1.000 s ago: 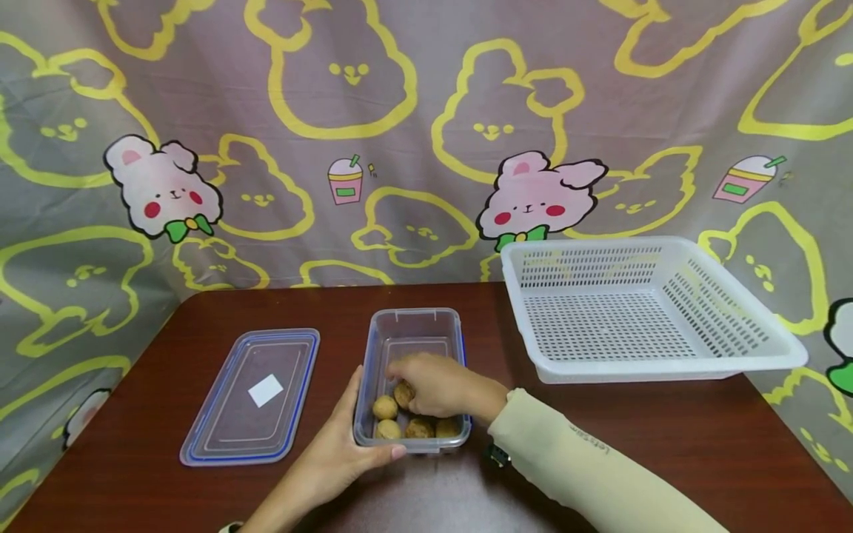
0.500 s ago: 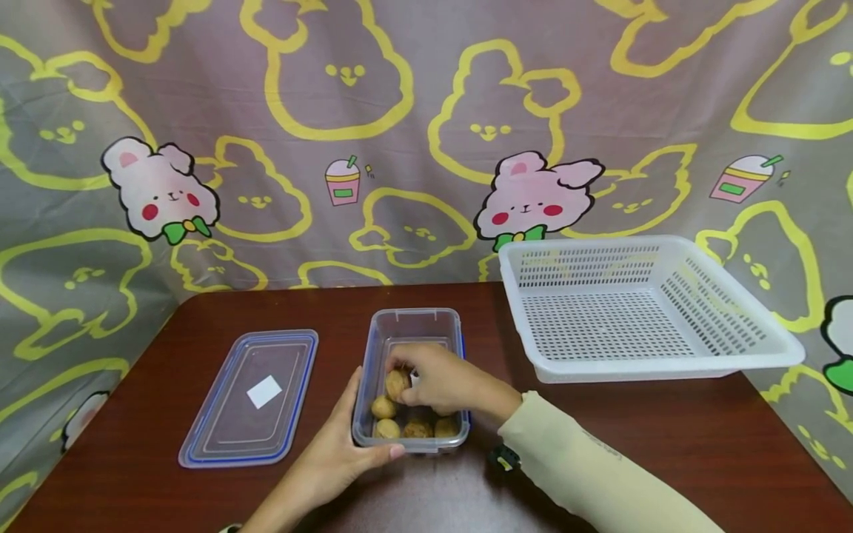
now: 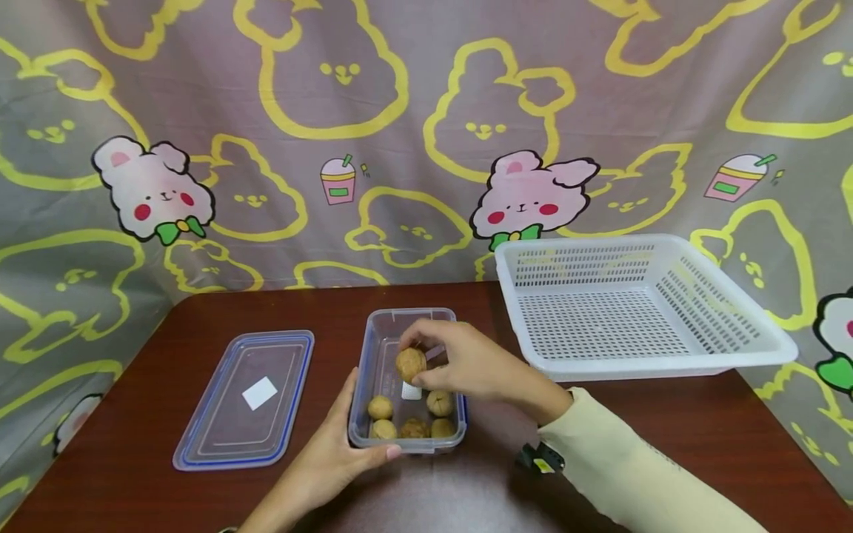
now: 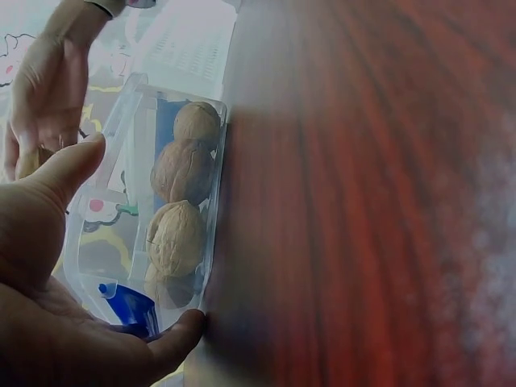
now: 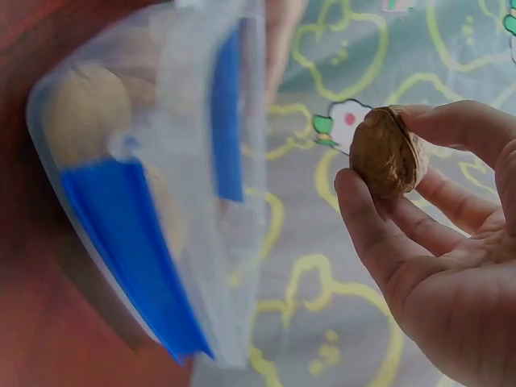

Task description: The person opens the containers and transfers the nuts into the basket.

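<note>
My right hand (image 3: 463, 363) pinches a walnut (image 3: 410, 364) between thumb and fingertips above a clear plastic food container (image 3: 358, 392). The wrinkled brown walnut (image 5: 389, 153) shows plainly in the right wrist view, apart from the container's blue-clipped side. Several other walnuts (image 3: 415, 428) lie at the container's near end. My left hand (image 3: 340, 448) grips the near left corner, thumb along the front wall and fingers on the left side. Through the wall, the left wrist view shows walnuts (image 4: 176, 239) in a row. A small white patch (image 3: 411, 391) lies at the container's bottom, partly hidden.
Left of the container, a clear lid (image 3: 229, 437) with a blue seal and a white label (image 3: 259, 393) lies flat on the dark red table (image 3: 333, 340). A white perforated basket (image 3: 640, 364) stands at the back right. Behind the table hangs a patterned cloth (image 3: 413, 96).
My right hand has raised the walnut from among the others inside the container. A walnut at the right, hidden behind that hand before, now shows. The left hand keeps its grip.
</note>
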`<state>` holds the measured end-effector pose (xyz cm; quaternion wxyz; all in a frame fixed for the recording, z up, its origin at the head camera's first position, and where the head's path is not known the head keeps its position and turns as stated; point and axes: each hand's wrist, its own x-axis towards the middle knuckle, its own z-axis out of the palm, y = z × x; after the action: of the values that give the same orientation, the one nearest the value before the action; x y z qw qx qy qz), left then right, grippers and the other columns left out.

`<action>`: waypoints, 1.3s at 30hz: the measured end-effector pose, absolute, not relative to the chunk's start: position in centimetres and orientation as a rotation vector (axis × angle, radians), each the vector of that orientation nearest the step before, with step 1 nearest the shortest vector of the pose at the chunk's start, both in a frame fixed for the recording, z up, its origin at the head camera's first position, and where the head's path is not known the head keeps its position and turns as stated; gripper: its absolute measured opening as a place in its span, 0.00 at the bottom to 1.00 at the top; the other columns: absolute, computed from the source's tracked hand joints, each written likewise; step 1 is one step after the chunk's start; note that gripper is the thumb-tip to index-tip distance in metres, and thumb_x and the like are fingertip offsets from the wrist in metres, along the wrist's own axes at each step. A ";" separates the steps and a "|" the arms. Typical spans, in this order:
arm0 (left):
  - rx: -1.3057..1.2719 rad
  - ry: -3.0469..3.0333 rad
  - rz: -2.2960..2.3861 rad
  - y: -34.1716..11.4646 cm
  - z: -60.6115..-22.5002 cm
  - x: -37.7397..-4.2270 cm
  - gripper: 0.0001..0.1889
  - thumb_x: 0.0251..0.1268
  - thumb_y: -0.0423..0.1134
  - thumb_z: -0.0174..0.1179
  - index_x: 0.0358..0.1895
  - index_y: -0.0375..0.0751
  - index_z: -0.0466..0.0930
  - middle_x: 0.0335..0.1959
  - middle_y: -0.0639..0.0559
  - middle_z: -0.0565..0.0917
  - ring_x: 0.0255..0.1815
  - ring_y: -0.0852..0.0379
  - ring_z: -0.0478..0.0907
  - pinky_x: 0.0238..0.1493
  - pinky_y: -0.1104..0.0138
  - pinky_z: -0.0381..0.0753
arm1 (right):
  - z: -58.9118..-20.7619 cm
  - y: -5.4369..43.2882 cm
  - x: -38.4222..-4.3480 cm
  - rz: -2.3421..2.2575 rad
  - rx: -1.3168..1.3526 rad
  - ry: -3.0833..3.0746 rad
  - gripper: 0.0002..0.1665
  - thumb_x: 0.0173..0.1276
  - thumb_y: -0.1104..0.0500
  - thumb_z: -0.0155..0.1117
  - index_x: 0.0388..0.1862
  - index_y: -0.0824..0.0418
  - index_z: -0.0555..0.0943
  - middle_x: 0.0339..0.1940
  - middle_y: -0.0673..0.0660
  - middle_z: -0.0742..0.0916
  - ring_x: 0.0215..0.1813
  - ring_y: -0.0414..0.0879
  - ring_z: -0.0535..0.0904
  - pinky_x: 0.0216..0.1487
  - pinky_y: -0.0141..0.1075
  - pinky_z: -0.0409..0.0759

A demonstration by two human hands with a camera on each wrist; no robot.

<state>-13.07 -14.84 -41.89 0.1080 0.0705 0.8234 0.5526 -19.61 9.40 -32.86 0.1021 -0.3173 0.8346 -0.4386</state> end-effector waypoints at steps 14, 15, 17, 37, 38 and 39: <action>0.231 2.462 1.598 -15.5 -41.5 -13.0 0.69 0.55 0.46 0.81 0.87 0.44 0.31 0.86 0.33 0.49 0.84 0.34 0.53 0.80 0.35 0.52 | -26.2 16.4 -22.3 -1.409 -0.759 2.466 0.21 0.66 0.62 0.74 0.58 0.57 0.82 0.51 0.55 0.89 0.53 0.51 0.83 0.54 0.42 0.83; 0.231 2.461 1.601 -15.5 -41.5 -13.0 0.69 0.55 0.45 0.81 0.87 0.44 0.31 0.86 0.33 0.50 0.84 0.34 0.54 0.80 0.36 0.52 | -25.8 17.1 -22.8 -1.433 -0.751 2.451 0.21 0.66 0.63 0.74 0.58 0.58 0.82 0.52 0.56 0.89 0.53 0.51 0.83 0.54 0.40 0.83; 0.232 2.458 1.608 -15.5 -41.5 -13.0 0.69 0.55 0.45 0.81 0.87 0.44 0.31 0.86 0.33 0.51 0.83 0.35 0.55 0.80 0.36 0.53 | -25.3 18.5 -24.0 -1.493 -0.763 2.390 0.21 0.67 0.65 0.72 0.59 0.62 0.81 0.53 0.58 0.88 0.53 0.51 0.83 0.53 0.37 0.84; 0.182 2.479 1.578 -14.9 -42.1 -12.8 0.68 0.54 0.50 0.81 0.87 0.51 0.36 0.85 0.37 0.55 0.82 0.37 0.58 0.78 0.39 0.59 | -30.9 27.8 -33.9 -1.975 -0.364 1.923 0.17 0.73 0.75 0.61 0.51 0.56 0.83 0.53 0.51 0.87 0.56 0.44 0.84 0.60 0.38 0.86; 0.179 2.483 1.573 -14.9 -42.2 -12.9 0.68 0.54 0.50 0.81 0.87 0.50 0.36 0.85 0.37 0.55 0.82 0.37 0.58 0.77 0.39 0.60 | -31.1 28.1 -34.1 -1.953 -0.339 1.957 0.17 0.73 0.74 0.61 0.52 0.56 0.83 0.53 0.50 0.87 0.56 0.44 0.84 0.60 0.37 0.86; 0.178 2.486 1.570 -14.9 -42.2 -12.9 0.68 0.54 0.50 0.81 0.87 0.50 0.36 0.85 0.37 0.55 0.82 0.37 0.58 0.77 0.39 0.60 | -31.4 28.4 -34.3 -1.933 -0.320 1.975 0.17 0.73 0.74 0.62 0.52 0.56 0.82 0.53 0.50 0.87 0.56 0.44 0.83 0.61 0.38 0.85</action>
<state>-12.92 -14.87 -42.22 0.0977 0.0603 0.8399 0.5305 -34.28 28.40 -31.39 0.1789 -0.1131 0.6984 -0.6837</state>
